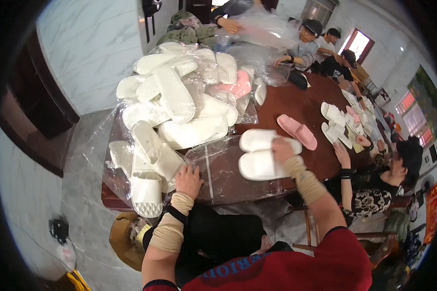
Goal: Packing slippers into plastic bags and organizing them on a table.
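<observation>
My left hand (188, 180) lies with its fingers spread on clear plastic wrap (221, 162), at the right edge of a white slipper (167, 162). My right hand (281, 149) is over a pair of white slippers (258, 166) lying side by side on the table. Motion smears its fingers, so whether they grip the pair cannot be made out. A heap of white slippers (175, 94), many in or under clear plastic, fills the table's left end. One pink slipper (240, 85) shows among them. Beyond my right hand rests a pair of pink slippers (297, 132).
The dark red table (277, 106) runs away to the right. Co-workers sit along it; a nearby person's hand (342, 155) is beside more white slippers (336, 131). Another person handles plastic sheeting (267, 31) at the far side. A cardboard box (123, 237) stands below the table's left corner.
</observation>
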Available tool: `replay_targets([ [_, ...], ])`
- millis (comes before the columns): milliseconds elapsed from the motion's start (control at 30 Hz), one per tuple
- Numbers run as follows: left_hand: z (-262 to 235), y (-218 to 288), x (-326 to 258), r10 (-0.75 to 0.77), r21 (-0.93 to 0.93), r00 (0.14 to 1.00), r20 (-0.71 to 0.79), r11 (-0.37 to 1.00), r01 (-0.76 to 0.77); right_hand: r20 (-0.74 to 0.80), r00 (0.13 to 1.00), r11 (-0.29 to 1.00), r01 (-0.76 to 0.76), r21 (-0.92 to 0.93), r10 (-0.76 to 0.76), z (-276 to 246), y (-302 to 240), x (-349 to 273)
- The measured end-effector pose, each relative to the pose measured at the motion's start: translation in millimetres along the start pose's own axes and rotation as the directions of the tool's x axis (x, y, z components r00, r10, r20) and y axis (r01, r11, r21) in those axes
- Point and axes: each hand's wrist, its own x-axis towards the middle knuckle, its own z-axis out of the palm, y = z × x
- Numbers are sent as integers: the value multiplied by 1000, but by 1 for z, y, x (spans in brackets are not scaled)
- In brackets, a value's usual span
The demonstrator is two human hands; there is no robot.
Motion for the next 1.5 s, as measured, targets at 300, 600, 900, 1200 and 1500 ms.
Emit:
replay_targets([
  [300, 7, 19, 16, 8, -47, 998, 56, 999, -6, -86, 948, 937, -315, -152, 305, -107, 67, 96],
  [600, 14, 7, 8, -7, -8, 996, 92, 1000, 8, -151, 848, 771, 526, 359, -508, -20, -302, 199],
  [900, 27, 5, 7, 45, -138, 999, -12, 989, -46, 301, 709, 769, 573, 283, -638, 3, -404, 306],
  [1200, 14, 7, 14, -36, -115, 990, 133, 992, 51, 88, 878, 828, 405, 387, -470, -120, -352, 339],
  [1500, 48, -10, 39, -224, -432, 972, -71, 885, 173, 62, 993, 605, 15, 796, -105, -295, -268, 312],
])
